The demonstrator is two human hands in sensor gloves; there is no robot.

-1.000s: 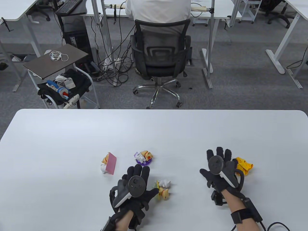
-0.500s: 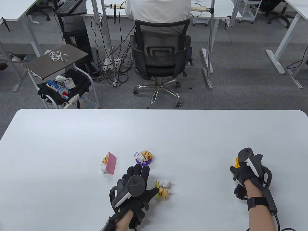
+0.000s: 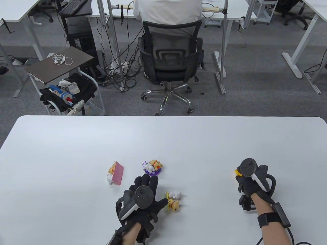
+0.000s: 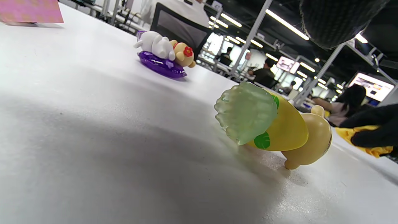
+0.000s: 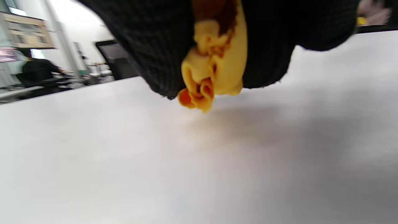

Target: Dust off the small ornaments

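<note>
Three small bear ornaments stand on the white table (image 3: 76,143): one behind a pink card (image 3: 115,173), one on a purple base (image 3: 152,167) (image 4: 164,54), and one with a yellow-green base lying on its side (image 3: 173,200) (image 4: 273,124). My left hand (image 3: 145,194) rests flat on the table, fingers spread, its thumb next to the lying ornament. My right hand (image 3: 246,178) grips a bunched yellow cloth (image 3: 238,172) (image 5: 214,68) above the table at the right; the cloth is mostly hidden by the glove.
The table's far edge runs across the middle of the table view. Beyond it stand an office chair (image 3: 170,58) with a seated person, a side cart (image 3: 61,63) and other desks.
My right hand closed on the yellow cloth, lifted it off the table and moved it a little leftward. My left hand and the ornaments have not moved.
</note>
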